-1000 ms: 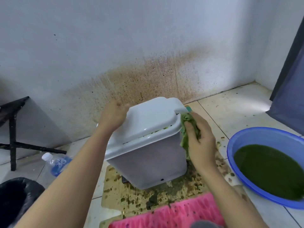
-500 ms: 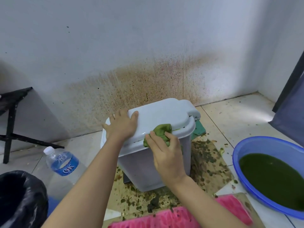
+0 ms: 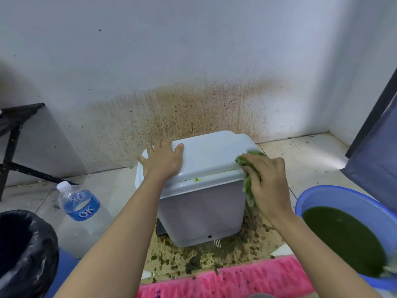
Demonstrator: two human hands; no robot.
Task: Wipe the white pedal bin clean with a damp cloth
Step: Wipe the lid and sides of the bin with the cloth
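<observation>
Your left hand point(image 3: 163, 161) lies flat with fingers spread on the white pedal bin's point(image 3: 202, 203) lid while your right hand point(image 3: 267, 184) grips the green cloth point(image 3: 247, 186) against its right top corner, bin sitting on stained cardboard point(image 3: 214, 258).

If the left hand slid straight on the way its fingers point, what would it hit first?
The left hand lies flat on the pedal bin lid, fingers toward the brown-spattered wall. Past the lid's edge it probably meets that wall first; depth unclear.
</observation>
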